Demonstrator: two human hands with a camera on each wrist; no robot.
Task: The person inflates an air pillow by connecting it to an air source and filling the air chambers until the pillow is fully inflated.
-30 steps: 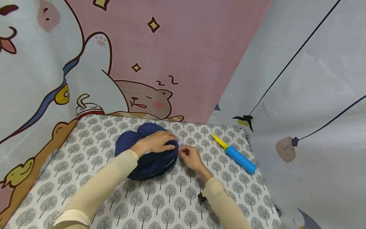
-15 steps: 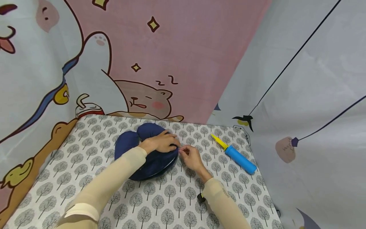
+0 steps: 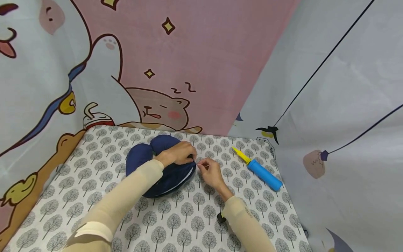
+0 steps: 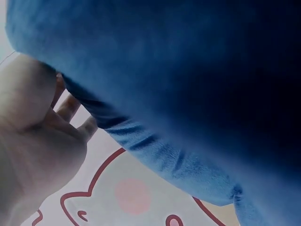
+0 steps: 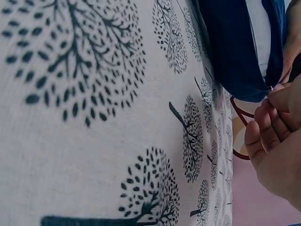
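A navy U-shaped neck pillow (image 3: 138, 159) lies on the tree-print cloth, its two rounded ends pointing away. Along its right front edge runs a part-open zipper, with white inner material (image 5: 260, 40) showing through the gap in the right wrist view. My left hand (image 3: 178, 153) reaches over the pillow and grips its right edge; in the left wrist view the blue fabric hides most of the fingertips. At the end of the zipper gap, my right hand (image 3: 211, 173) pinches the small zipper pull (image 5: 269, 88) between thumb and index finger.
A blue hand pump (image 3: 264, 175) with a yellow nozzle (image 3: 240, 155) lies to the right of the pillow. Tree-print cloth (image 3: 185, 224) covers the table. Cartoon-printed sheets (image 3: 201, 70) hang behind and at both sides. A small black object (image 3: 221, 218) sits beside the right sleeve.
My left hand has slid right to the pillow's edge, and its fingers have curled in there. More white shows along the zipper gap. My right hand has stayed nearly in place.
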